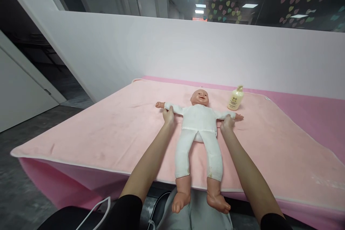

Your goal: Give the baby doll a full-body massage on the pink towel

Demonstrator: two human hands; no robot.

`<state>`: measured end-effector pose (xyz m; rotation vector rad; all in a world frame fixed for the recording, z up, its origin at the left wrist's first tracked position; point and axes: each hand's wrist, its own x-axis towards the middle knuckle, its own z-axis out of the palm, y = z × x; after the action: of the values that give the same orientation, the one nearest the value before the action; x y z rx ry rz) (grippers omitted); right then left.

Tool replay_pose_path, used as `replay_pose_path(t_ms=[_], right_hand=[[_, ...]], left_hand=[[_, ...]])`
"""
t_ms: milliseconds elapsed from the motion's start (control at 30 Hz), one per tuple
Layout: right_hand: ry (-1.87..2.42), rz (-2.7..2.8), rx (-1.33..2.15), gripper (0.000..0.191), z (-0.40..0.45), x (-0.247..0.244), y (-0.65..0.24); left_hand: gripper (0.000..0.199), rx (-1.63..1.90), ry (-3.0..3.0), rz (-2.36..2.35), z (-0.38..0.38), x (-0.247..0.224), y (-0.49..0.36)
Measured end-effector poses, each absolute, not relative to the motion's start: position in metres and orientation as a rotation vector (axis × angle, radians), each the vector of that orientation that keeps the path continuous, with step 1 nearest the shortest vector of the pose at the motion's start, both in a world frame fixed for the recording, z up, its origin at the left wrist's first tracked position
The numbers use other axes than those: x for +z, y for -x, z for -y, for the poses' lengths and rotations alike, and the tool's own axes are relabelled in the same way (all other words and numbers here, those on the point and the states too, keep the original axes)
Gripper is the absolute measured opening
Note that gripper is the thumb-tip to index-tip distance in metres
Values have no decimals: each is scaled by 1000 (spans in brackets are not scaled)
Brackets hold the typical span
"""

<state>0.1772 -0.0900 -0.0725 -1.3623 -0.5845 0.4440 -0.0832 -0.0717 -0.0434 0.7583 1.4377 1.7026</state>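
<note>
A baby doll (201, 118) with a white cloth body lies face up on a pink blanket (107, 125), its arms stretched out sideways and its feet past the table's front edge. My left hand (169, 115) is closed round the doll's arm on the left, near the wrist. On the other side, my right hand (228, 123) grips the opposite forearm, fingers wrapped beneath it. Both of the doll's hands stick out beyond my grip.
A pale yellow pump bottle (235, 99) stands on the blanket right of the doll's head. Behind the table rises a white wall (107, 46) with dark glass above. A white cable (102, 210) hangs at the lower left.
</note>
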Motion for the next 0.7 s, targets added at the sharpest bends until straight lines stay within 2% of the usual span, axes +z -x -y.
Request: replay_pose_path(t_ms=[133, 233, 367, 433, 567, 700], right_hand=[[1412, 464, 423, 38, 94, -58, -174], [1298, 724, 345, 37, 104, -37, -165], [1211, 1270, 247, 35, 117, -21, -147], [1236, 1475, 171, 37, 121, -20, -140], [1316, 1705, 59, 43, 121, -24, -140], [1355, 1799, 5, 42, 120, -26, -143]], left_hand=[[18, 1772, -1013, -1405, 77, -35, 78], [30, 1753, -1547, -1352, 91, -22, 66], [41, 1351, -2443, -1271, 112, -11, 50], [41, 1161, -2698, -1284, 117, -10, 44], [37, 1035, -2873, -1331, 116, -12, 40], [34, 1082, -2853, -1277, 112, -15, 39]])
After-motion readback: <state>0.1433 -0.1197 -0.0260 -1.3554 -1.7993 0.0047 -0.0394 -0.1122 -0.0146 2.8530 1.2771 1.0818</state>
